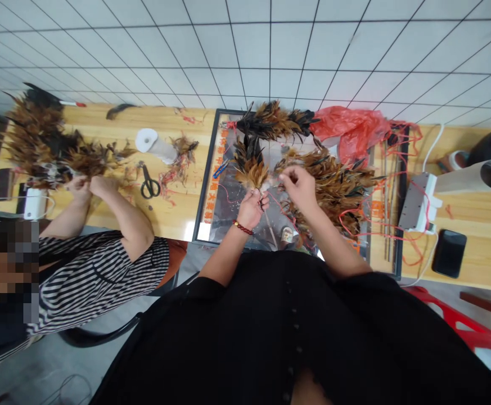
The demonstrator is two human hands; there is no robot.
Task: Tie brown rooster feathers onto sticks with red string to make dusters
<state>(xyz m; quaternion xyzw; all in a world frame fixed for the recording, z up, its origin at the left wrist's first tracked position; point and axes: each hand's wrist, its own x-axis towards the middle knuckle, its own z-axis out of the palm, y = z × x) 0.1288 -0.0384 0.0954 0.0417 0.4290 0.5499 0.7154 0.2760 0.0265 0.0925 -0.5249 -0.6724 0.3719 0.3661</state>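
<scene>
While the left hand (251, 211) in the head view grasps the base of a feather bundle (251, 169) at the centre of the frame, a thin stick (271, 229) slanting down from its grip, the right hand (301, 185) hovers just beside it, fingers bent inward; I cannot tell whether that grip holds anything. Brown feathers (333, 183) lie right of centre, near a red bag (352, 132). At left, black scissors (149, 184) rest on the desk (173, 216), near a co-worker's hands (99, 185).
</scene>
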